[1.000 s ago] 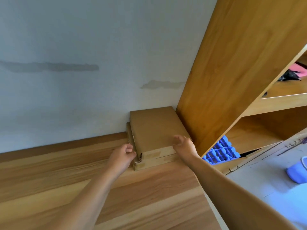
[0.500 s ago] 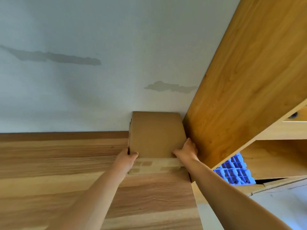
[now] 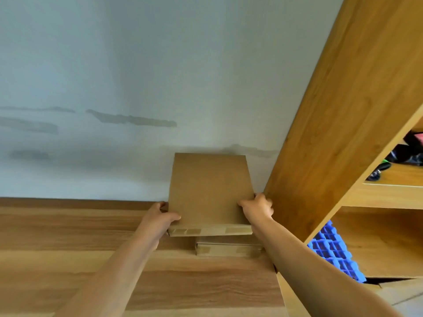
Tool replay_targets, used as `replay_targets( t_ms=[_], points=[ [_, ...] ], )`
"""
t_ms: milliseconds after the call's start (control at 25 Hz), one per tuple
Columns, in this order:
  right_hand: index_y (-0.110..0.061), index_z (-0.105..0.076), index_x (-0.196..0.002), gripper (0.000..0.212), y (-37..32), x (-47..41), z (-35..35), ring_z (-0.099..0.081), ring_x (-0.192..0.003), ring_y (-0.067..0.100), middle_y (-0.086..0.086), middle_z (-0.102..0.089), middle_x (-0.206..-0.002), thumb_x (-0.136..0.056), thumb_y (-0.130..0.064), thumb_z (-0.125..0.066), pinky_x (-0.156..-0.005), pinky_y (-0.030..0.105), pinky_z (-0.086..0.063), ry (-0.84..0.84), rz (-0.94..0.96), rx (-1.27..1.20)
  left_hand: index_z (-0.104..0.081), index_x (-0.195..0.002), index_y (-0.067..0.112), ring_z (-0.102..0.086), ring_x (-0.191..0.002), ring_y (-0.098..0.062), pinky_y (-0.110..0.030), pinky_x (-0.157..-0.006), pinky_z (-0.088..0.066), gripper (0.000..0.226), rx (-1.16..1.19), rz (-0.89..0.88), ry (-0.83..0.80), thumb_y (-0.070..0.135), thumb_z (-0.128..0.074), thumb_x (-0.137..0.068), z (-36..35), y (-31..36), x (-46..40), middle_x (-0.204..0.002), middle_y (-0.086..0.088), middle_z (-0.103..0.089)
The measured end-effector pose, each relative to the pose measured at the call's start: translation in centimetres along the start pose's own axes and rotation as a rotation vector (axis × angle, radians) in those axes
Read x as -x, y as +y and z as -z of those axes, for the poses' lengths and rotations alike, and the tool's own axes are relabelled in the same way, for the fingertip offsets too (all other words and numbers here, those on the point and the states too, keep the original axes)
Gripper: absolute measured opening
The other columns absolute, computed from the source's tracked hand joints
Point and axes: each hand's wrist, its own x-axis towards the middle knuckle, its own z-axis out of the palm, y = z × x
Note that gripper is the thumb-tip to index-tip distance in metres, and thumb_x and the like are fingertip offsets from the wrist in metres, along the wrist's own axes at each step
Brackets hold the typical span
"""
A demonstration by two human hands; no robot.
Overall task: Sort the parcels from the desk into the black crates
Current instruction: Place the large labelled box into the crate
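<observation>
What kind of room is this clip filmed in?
Probably a home or small office workroom, not a warehouse: a wooden desk against a painted wall, a wooden shelf unit with odds and ends, and flat cardboard parcels, the top parcel held by both hands.

The wooden shelf side panel [image 3: 338,143] is crowding the right hand [image 3: 257,208], knuckles sitting just beside it, so there is almost no passage on that side. The wall [image 3: 160,76] is closing off the far end behind the lifted flat parcel [image 3: 209,191]. A second parcel [image 3: 229,248] is lying underneath on the desk [image 3: 68,236]. Left of the left hand [image 3: 161,217], bare desk is stretching wide, offering free passage.
</observation>
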Motion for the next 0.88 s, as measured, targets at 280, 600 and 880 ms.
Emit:
replay_targets(
  t_ms=[280, 600, 880],
  points=[
    [-0.019, -0.031, -0.141, 0.059, -6.3, 4.9, 1.1, -0.034, -0.127, 0.030, 0.008, -0.038, -0.138, -0.089, -0.023, -0.061, -0.104, 0.047, -0.038, 0.024, 0.345, -0.223, -0.030, -0.147, 0.016, -0.060, -0.097, -0.026, -0.030, -0.070, -0.045, 0.075, -0.024, -0.236, 0.107, 0.005, -0.063, -0.080, 6.1, 5.6, 3.3, -0.116, -0.011, -0.058],
    [-0.024, -0.043, -0.124, 0.032, -9.8, 7.2, 3.5, -0.053, -0.100, 0.010, -0.001, -0.050, -0.132, -0.095, -0.020, -0.056, -0.085, 0.026, -0.043, -0.215, 0.545, -0.569, -0.041, -0.139, 0.023, -0.057, -0.090, -0.016, -0.023, -0.058, -0.044, 0.075, -0.032, -0.483, 0.219, -0.007, -0.064, -0.075, 10.6, 9.4, 5.0, -0.105, -0.001, -0.059],
    [-0.032, -0.030, -0.147, 0.059, -11.6, 7.6, 5.4, -0.035, -0.138, 0.029, 0.001, -0.034, -0.152, -0.096, -0.062, -0.020, -0.111, 0.055, -0.028, -0.405, 0.458, -0.750, -0.055, -0.126, 0.028, -0.059, -0.106, -0.012, -0.029, -0.086, -0.044, 0.040, 0.210, -0.549, 0.174, 0.009, -0.041, -0.094, 12.6, 11.8, 5.1, -0.122, 0.006, -0.060]
  ],
)
